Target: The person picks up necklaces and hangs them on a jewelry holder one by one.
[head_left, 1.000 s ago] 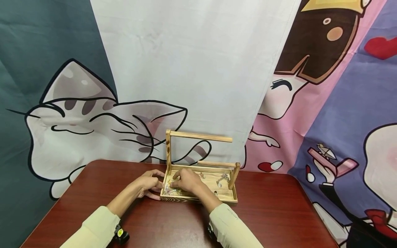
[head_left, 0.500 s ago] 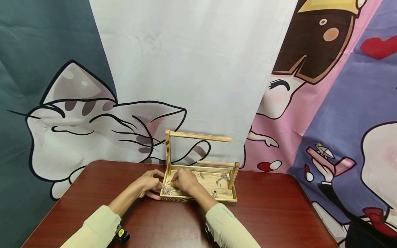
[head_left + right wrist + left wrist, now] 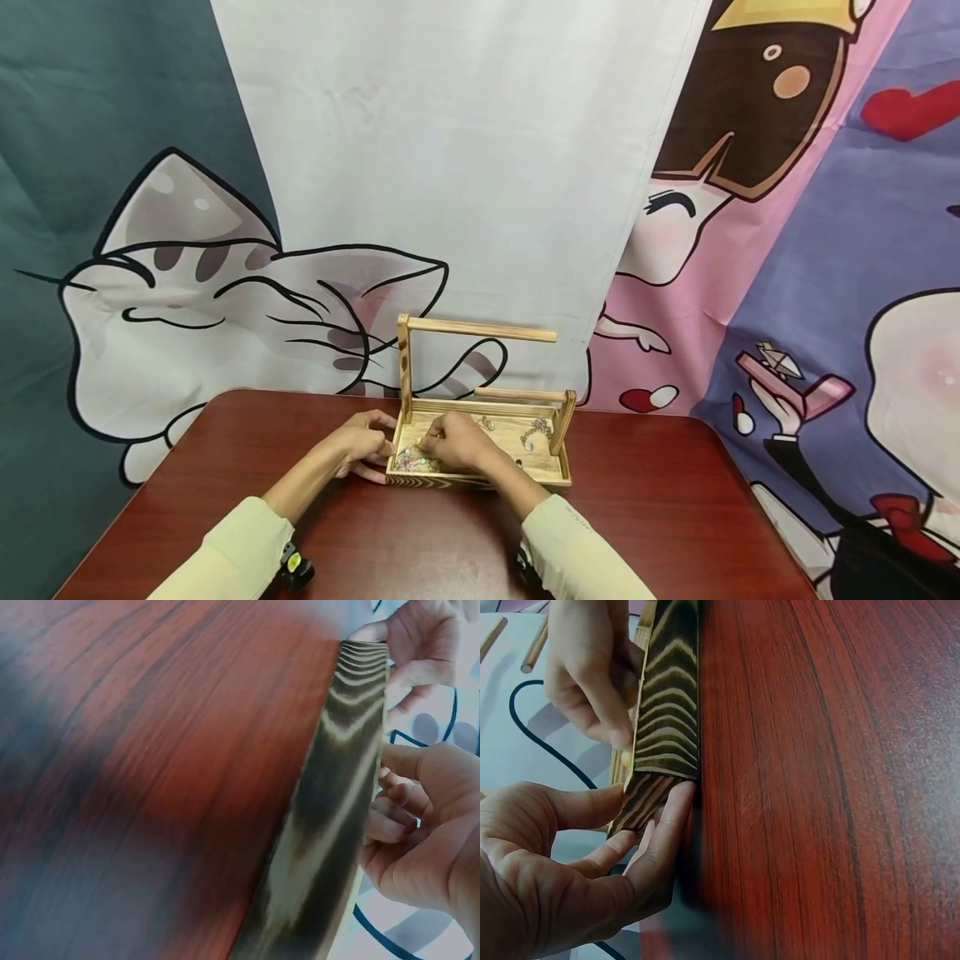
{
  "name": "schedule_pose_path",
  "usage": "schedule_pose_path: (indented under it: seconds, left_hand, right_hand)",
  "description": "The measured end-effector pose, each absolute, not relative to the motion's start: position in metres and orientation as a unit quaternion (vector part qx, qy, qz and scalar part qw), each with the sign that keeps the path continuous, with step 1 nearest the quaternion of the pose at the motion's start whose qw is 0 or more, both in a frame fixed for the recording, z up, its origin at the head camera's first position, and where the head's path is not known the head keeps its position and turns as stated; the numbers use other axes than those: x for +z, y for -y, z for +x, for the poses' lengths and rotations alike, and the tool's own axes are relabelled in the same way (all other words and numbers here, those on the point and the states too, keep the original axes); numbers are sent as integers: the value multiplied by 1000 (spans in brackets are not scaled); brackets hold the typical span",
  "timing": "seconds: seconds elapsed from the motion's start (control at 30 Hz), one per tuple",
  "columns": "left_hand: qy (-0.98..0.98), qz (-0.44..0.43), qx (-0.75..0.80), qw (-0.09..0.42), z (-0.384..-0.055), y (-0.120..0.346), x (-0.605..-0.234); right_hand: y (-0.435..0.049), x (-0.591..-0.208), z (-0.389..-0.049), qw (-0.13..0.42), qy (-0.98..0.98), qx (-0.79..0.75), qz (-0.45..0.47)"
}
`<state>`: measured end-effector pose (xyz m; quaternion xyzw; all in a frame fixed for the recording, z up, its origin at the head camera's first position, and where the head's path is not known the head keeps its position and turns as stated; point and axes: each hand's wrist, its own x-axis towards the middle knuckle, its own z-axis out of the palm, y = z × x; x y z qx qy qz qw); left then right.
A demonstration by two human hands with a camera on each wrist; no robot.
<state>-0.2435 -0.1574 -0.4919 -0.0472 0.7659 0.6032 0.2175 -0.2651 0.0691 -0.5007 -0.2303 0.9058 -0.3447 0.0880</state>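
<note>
The controlling relation: the pile of mixed jewelry (image 3: 412, 460) lies in the near left corner of your wooden jewelry tray (image 3: 510, 427), just left of and below the fingertips of your right hand (image 3: 459, 442). That hand is the nearer, reaching in over the front wall. The tray's long axis runs left to right across the tabletop (image 3: 405, 542).

Your left hand (image 3: 362, 443) is outside the tray, with the end wall between it and the pile; its thumb and fingers grip the tray's left end, thumb at the top edge. Your right hand's fingers are curled in at the pile; whether a piece is caught between them cannot be told. A silvery chain (image 3: 536, 433) lies well apart, by the right post (image 3: 562, 425).
</note>
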Motion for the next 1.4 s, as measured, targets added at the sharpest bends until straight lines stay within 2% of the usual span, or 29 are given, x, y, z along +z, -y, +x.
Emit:
schedule_pose_path:
  seconds: [0.17,0.3,0.53,0.9,1.4]
  left_hand:
    - [-765,-46,603,219,-243,156,-492]
    - [-766,-35,603,220,-243,155,-491]
    - [-769,-37,600,218,-243,157,-494]
    - [-768,-37,601,219,-243,158,-496]
    - [-764,-35,605,220,-244,159,-493]
  right_hand:
    - [-82,-487,-254,146,-861,-453,-179]
    - [-97,-478,-246,172,-817,-531,-143]
    - [-118,-460,-242,142,-822,-537,-123]
    - [-135,-437,-240,194,-733,-648,-76]
    - [-145,-397,-238,158,-696,-694,-91]
